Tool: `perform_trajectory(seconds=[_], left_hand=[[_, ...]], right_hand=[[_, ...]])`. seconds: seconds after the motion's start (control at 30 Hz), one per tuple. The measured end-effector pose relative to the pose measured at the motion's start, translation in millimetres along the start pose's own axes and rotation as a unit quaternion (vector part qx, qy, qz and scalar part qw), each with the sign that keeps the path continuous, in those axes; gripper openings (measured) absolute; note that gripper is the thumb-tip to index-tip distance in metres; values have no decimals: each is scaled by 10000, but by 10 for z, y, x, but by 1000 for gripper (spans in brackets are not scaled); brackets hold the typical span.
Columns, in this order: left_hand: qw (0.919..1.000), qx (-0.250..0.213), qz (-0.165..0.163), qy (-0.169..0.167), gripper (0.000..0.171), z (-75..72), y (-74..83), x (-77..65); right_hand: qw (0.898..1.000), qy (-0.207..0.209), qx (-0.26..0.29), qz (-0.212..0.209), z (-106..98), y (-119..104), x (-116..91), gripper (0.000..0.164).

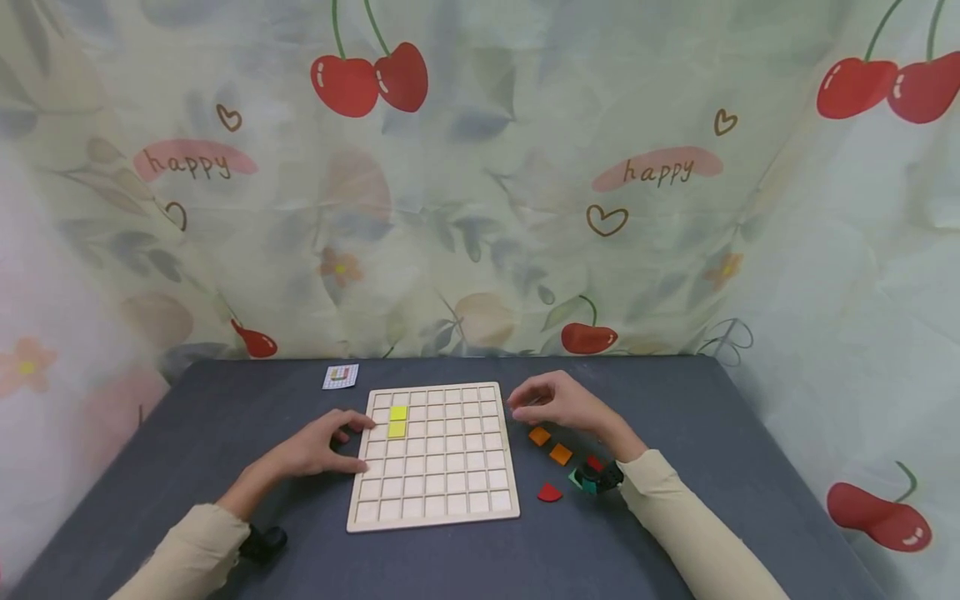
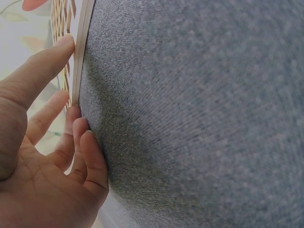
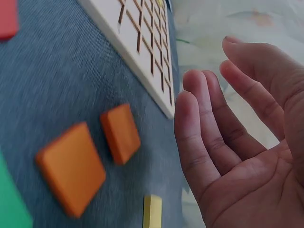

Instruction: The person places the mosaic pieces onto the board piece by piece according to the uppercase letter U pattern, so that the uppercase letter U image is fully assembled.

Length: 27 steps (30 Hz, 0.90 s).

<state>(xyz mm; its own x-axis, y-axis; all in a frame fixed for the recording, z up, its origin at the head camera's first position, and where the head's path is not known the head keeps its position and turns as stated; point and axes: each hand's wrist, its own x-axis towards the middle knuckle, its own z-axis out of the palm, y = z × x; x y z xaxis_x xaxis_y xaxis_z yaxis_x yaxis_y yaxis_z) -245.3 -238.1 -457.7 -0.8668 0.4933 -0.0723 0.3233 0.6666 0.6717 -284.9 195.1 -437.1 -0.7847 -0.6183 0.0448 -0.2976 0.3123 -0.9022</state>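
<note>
Cream fabric sleeves (image 1: 697, 525) lie nearest the head camera, over the dark grey, cloth-covered table (image 1: 675, 408). We find two orange, four-sided tiles (image 1: 560, 454) off the right edge of the pale wooden grid board (image 1: 435, 522). From the right hand (image 1: 562, 404), the nearer one, they lie toward the table's near edge, the pair slanting toward its near right corner. Neither tile shows a clear long axis. We read the right grip as narrow: fingers relaxed, nothing visibly held. We note the left hand (image 1: 326, 442) with thumb and fingers spread wide, touching the board's left edge. Two yellow squares (image 1: 397, 429) occupy cells near its far left corner.
</note>
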Motion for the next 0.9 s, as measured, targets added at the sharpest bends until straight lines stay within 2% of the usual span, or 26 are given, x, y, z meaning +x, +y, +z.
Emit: perform_trajectory(seconds=[0.3, 0.5, 0.73, 0.9], left_hand=[[9999, 17, -107, 18, 61, 0, -2, -6], [9999, 56, -95, 29, 61, -8, -13, 0], [10000, 27, -77, 22, 61, -7, -10, -2], [10000, 38, -39, 45, 61, -5, -6, -9]], right_hand=[[9998, 167, -94, 103, -227, 151, -231, 32], [9982, 455, -317, 220, -372, 267, -333, 32], [9933, 888, -694, 251, -477, 370, -357, 33], [9934, 931, -635, 198, -516, 454, -323, 37]])
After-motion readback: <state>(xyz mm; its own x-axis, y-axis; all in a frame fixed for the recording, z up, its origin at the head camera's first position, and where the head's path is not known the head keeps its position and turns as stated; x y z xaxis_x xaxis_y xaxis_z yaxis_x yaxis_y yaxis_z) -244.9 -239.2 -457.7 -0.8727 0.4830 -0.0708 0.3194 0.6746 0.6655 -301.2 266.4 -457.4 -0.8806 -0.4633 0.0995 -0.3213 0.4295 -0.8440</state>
